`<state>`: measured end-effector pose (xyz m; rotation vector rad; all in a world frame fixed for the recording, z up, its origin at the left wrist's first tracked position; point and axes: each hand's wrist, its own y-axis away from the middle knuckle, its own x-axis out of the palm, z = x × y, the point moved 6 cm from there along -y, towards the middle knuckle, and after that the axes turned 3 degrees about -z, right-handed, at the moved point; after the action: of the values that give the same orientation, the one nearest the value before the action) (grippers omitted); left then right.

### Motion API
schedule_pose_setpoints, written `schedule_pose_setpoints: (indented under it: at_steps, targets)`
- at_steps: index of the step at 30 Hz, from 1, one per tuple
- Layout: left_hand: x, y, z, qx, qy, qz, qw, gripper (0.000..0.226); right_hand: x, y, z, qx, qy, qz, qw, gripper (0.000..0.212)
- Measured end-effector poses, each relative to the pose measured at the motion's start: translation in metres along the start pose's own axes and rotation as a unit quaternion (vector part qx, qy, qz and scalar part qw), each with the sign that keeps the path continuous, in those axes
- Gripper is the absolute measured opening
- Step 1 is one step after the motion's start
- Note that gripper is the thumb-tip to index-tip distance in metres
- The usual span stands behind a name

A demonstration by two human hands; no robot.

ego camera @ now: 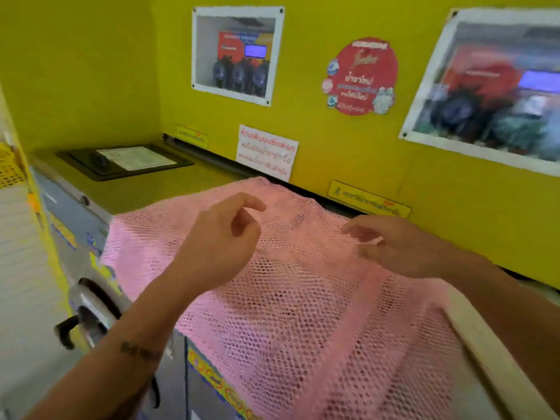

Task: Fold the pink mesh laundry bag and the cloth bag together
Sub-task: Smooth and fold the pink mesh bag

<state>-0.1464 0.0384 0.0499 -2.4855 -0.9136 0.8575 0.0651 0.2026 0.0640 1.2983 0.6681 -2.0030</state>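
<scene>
The pink mesh laundry bag lies spread flat over the top of a washing machine, its front part hanging over the edge. A cream cloth bag shows as a pale strip at the mesh bag's right side, mostly hidden under it. My left hand hovers just above the mesh near its far left part, fingers loosely curled and apart, holding nothing. My right hand rests low over the mesh near its far right edge, fingers spread, and it seems to touch the netting without gripping it.
A yellow wall with posters and stickers rises right behind the machine. A dark detergent lid sits on the machine top at the far left. The machine's door handle sticks out at the front left. White stacked baskets stand at the left edge.
</scene>
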Motion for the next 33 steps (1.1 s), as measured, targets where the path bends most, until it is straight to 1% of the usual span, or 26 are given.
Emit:
schedule_pose_setpoints:
  at_steps: [2,3,5,6,7,9,11,12,14,15,16,17,19,20,21,22,24,26,27,28,29,31,32,33]
  targets:
    - [0.043,0.018,-0.039,0.025,0.042,0.123,0.991,0.020,-0.024,0.019,-0.033,0.046,-0.014,-0.007,0.999,0.027]
    - [0.065,0.030,-0.056,0.033,0.052,0.192,0.980,0.015,-0.033,0.028,-0.049,0.064,-0.012,-0.006,0.998,0.026]
    - [0.107,0.051,-0.083,0.043,0.030,0.321,0.946,0.007,-0.045,0.044,-0.076,0.087,0.001,-0.001,0.996,0.028]
    - [0.124,0.061,-0.091,0.045,0.005,0.364,0.930,0.009,-0.048,0.050,-0.087,0.096,0.004,0.000,0.995,0.030]
    - [0.138,0.067,-0.096,0.039,-0.022,0.391,0.919,0.014,-0.048,0.056,-0.098,0.104,0.008,0.001,0.995,0.033]
    - [0.157,0.074,-0.097,0.012,-0.097,0.416,0.904,0.026,-0.045,0.062,-0.113,0.106,0.031,0.003,0.994,0.040]
    - [0.165,0.078,-0.093,-0.015,-0.167,0.420,0.892,0.033,-0.037,0.065,-0.125,0.107,0.075,0.026,0.991,0.047]
    - [0.167,0.079,-0.092,-0.022,-0.182,0.414,0.892,0.029,-0.033,0.067,-0.130,0.107,0.103,0.046,0.988,0.050]
    - [0.167,0.078,-0.095,-0.008,-0.199,0.377,0.904,0.011,-0.028,0.075,-0.141,0.123,0.142,0.098,0.977,0.053]
    - [0.166,0.076,-0.096,-0.001,-0.205,0.356,0.912,0.006,-0.027,0.078,-0.149,0.135,0.150,0.115,0.973,0.053]
    - [0.164,0.075,-0.096,0.002,-0.206,0.337,0.919,0.010,-0.029,0.080,-0.154,0.143,0.158,0.116,0.970,0.052]
    - [0.162,0.074,-0.096,-0.002,-0.197,0.321,0.926,0.014,-0.031,0.080,-0.160,0.148,0.172,0.106,0.968,0.049]
    - [0.152,0.068,-0.095,-0.025,-0.154,0.286,0.945,0.019,-0.037,0.074,-0.163,0.128,0.178,0.055,0.974,0.043]
    - [0.147,0.065,-0.094,-0.037,-0.135,0.269,0.953,0.021,-0.037,0.070,-0.158,0.103,0.149,0.027,0.983,0.037]
    - [0.143,0.062,-0.093,-0.049,-0.121,0.255,0.958,0.022,-0.034,0.066,-0.152,0.078,0.123,0.015,0.989,0.030]
    - [0.140,0.060,-0.091,-0.064,-0.103,0.243,0.962,0.022,-0.028,0.062,-0.145,0.050,0.103,0.016,0.993,0.023]
    - [0.136,0.058,-0.089,-0.099,-0.063,0.219,0.969,0.023,-0.013,0.054,-0.136,0.014,0.108,0.046,0.993,0.017]
    - [0.134,0.058,-0.091,-0.109,-0.056,0.195,0.973,0.025,-0.007,0.047,-0.136,0.004,0.135,0.042,0.990,0.011]
    - [0.133,0.060,-0.094,-0.108,-0.053,0.187,0.975,0.020,-0.007,0.044,-0.138,0.006,0.153,0.026,0.988,0.016]
    - [0.133,0.062,-0.098,-0.112,-0.048,0.190,0.974,0.010,-0.009,0.041,-0.139,0.005,0.162,0.013,0.987,0.018]
    - [0.134,0.066,-0.101,-0.128,-0.062,0.204,0.969,0.010,-0.010,0.039,-0.140,0.012,0.171,0.011,0.985,0.018]
    - [0.137,0.075,-0.105,-0.137,-0.143,0.230,0.953,0.043,-0.009,0.038,-0.139,0.013,0.181,0.027,0.983,0.015]
    - [0.138,0.077,-0.107,-0.112,-0.202,0.229,0.946,0.051,-0.008,0.037,-0.138,0.010,0.182,0.037,0.983,0.015]
    - [0.139,0.078,-0.111,-0.071,-0.260,0.217,0.938,0.052,-0.009,0.037,-0.137,0.012,0.185,0.043,0.982,0.017]
